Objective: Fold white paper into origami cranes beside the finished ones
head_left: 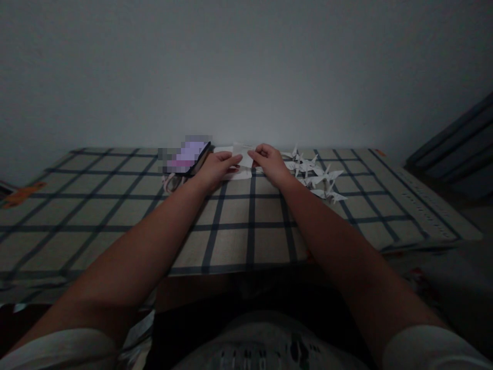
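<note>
A small sheet of white paper (pixel 243 155) is held up between my two hands near the back of the table. My left hand (pixel 219 167) pinches its left side with thumb and fingers. On the other side, my right hand (pixel 269 160) grips the right edge, its fingers curled in. More white paper (pixel 241 175) lies flat on the cloth beneath and behind my hands. Several folded white paper cranes (pixel 325 180) sit in a cluster just right of my right hand. Creases in the held sheet are too dim to make out.
A lit phone or tablet (pixel 188 156) leans to the left of my left hand, with a pale cord-like thing (pixel 171 182) under it. A checked tablecloth (pixel 234 210) covers the table. Behind it rises a plain wall (pixel 246 72). Dark slatted furniture (pixel 458 154) stands at the right.
</note>
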### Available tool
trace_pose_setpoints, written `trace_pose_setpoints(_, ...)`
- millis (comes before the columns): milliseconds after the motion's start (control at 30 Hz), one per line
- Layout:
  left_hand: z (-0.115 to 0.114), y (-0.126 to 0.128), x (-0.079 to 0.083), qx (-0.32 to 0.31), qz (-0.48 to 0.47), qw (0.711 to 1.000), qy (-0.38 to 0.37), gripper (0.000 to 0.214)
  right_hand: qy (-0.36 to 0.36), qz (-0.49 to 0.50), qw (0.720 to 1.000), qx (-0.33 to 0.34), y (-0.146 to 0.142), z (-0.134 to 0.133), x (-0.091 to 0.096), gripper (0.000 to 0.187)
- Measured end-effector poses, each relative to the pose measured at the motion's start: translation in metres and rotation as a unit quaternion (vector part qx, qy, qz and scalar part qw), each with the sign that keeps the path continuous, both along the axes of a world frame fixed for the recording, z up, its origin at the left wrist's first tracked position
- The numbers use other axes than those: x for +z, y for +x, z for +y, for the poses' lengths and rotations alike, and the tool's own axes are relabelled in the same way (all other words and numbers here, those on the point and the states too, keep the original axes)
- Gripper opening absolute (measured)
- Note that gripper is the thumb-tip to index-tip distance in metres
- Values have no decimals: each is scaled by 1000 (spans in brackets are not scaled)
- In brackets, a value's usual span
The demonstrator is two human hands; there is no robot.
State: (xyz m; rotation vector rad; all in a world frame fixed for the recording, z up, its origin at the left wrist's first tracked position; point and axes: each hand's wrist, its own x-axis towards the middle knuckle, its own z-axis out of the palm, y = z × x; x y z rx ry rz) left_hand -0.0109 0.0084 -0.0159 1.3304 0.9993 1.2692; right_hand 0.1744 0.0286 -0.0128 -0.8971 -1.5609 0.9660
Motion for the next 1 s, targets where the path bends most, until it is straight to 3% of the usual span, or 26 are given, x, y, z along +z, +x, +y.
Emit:
trace_pose_setpoints(100, 1, 0, -3, 0, 11, 1000, 16, 37, 8, 25, 1000, 17, 0, 2, -1, 26)
trace_pose_setpoints(233, 3, 0, -3, 7, 73, 997, 13, 33, 36, -13, 999, -29, 1, -1, 2, 28)
trace_pose_setpoints(367, 7, -3, 1, 74, 86, 982, 153, 42, 83, -50, 994, -46, 2, -6, 4, 23)
trace_pose_setpoints(433, 9, -4, 3, 79, 87, 975, 190, 44, 98, -58, 993, -36, 2, -6, 3, 22)
trace_pose_setpoints(700, 5, 0, 2, 66, 110, 975, 180, 31, 89, -14, 995, -45, 0, -4, 2, 20)
trace_pose_setpoints(1000, -1, 1, 5, 63, 159, 966, 196, 30, 103, -52, 993, -23, 1, -4, 2, 18)
